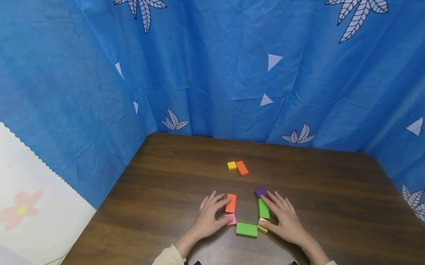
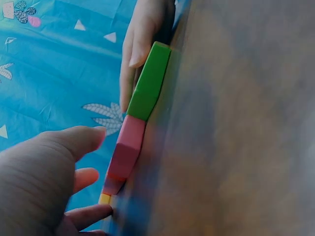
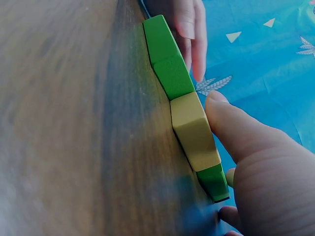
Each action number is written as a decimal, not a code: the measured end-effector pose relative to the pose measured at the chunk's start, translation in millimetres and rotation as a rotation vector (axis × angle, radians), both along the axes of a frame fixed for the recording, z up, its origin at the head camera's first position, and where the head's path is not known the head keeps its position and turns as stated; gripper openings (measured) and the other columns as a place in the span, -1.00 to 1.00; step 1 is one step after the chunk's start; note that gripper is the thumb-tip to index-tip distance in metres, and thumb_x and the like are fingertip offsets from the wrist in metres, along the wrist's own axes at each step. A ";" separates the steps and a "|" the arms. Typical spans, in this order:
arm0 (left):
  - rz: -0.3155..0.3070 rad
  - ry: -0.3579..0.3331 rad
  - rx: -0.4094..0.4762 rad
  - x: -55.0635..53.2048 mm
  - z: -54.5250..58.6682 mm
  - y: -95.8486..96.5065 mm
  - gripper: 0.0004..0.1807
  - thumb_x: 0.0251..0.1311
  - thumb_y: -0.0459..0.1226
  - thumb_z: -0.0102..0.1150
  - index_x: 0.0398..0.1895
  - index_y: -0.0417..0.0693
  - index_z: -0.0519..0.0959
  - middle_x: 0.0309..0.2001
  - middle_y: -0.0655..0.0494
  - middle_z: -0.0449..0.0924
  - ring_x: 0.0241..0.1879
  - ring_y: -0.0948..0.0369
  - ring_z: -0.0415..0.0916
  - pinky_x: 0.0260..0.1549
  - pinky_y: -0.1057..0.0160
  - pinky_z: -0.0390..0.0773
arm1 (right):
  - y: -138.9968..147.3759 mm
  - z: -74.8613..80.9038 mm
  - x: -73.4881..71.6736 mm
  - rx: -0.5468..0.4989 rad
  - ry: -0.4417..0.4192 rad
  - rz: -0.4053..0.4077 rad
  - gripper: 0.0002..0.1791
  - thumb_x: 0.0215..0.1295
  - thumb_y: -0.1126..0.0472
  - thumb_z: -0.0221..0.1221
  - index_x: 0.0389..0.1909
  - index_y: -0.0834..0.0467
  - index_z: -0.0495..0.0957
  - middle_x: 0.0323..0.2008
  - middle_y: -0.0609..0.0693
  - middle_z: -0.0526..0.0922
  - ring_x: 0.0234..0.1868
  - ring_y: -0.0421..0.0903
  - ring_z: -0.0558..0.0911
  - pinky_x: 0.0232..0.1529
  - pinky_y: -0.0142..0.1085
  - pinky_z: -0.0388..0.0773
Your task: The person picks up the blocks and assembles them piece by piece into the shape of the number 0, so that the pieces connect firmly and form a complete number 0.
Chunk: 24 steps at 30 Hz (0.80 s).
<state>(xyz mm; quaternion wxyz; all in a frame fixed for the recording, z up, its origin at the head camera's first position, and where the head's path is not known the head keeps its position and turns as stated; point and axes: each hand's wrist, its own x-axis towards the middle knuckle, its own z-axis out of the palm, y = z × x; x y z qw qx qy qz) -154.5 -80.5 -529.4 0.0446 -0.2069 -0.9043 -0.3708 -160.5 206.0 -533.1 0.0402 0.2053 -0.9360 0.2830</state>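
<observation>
My left hand (image 1: pixel 208 218) lies to the left of the blocks, its thumb over a pink block (image 1: pixel 232 222) and its index finger at an orange block (image 1: pixel 231 207). On the other side, my right hand (image 1: pixel 287 222) has its thumb over a yellow block (image 1: pixel 263 229). The right index fingertip reaches where a purple block (image 1: pixel 259 192) meets a green block (image 1: pixel 263 209). Another green block (image 1: pixel 246 229) lies across the near end between the pink and yellow ones. In both wrist views the fingers are spread and loosely bent, curled round nothing.
Farther back on the brown wooden table (image 1: pixel 189 163) lie a small yellow block (image 1: pixel 231 165) and a red-orange block (image 1: pixel 242 168), corner to corner. A blue patterned curtain (image 1: pixel 215 69) hangs behind the table, with a white cloth (image 1: pixel 25 187) at the left.
</observation>
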 end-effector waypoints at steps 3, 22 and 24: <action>0.025 -0.004 0.051 -9.2 7.7 1.8 -0.44 0.17 -0.11 0.28 0.24 -0.10 0.52 0.23 -0.15 0.50 0.34 -0.18 0.30 0.25 -0.33 0.22 | 0.6 -0.6 -0.2 -0.003 0.009 -0.002 -0.12 0.07 -0.24 0.32 0.41 -0.01 0.32 0.43 0.23 0.27 0.46 0.35 0.08 0.31 0.42 -0.12; 0.282 -0.160 0.207 -120.2 31.8 20.6 -0.45 0.16 -0.26 0.35 0.24 -0.08 0.49 0.20 -0.09 0.52 0.14 -0.01 0.52 0.06 0.06 0.59 | 0.4 -0.6 0.4 -0.005 0.009 0.001 -0.12 0.07 -0.26 0.31 0.42 -0.03 0.32 0.43 0.21 0.28 0.46 0.32 0.10 0.32 0.41 -0.12; 0.300 -0.183 0.229 -126.8 32.5 23.3 -0.45 0.14 -0.27 0.36 0.23 -0.08 0.51 0.20 -0.09 0.51 0.13 -0.01 0.53 0.02 0.08 0.62 | 0.6 -0.9 0.9 -0.005 0.010 0.003 -0.11 0.07 -0.26 0.31 0.42 -0.03 0.31 0.43 0.21 0.28 0.46 0.32 0.10 0.32 0.41 -0.12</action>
